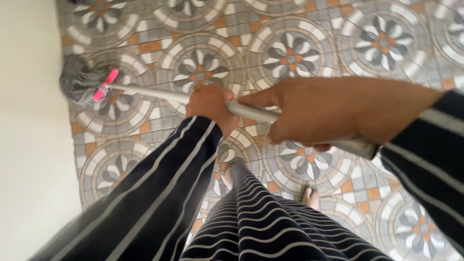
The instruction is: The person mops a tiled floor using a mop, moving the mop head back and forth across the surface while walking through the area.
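View from above, looking down a person's own body at a tiled floor (pixel 338 29). The tiles carry round flower medallions in grey, white and orange, repeated across the whole floor. Along the left edge runs a plain cream wall (pixel 26 145), meeting the floor in a straight line.

Both hands grip a mop by its silver metal handle (pixel 150 93), which slants from lower right to upper left. The left hand (pixel 209 105) is closed around the handle farther down its length; the right hand (pixel 333 112) is wrapped around it nearer the body, thumb pointing along the shaft. The grey stringy mop head (pixel 77 82), joined by a pink plastic clip (pixel 106 84), rests on the floor just beside the wall.

Dark sleeves with thin white stripes (pixel 159 193) cover both arms, and striped clothing falls below. A bare foot (pixel 310 197) shows on the tiles.
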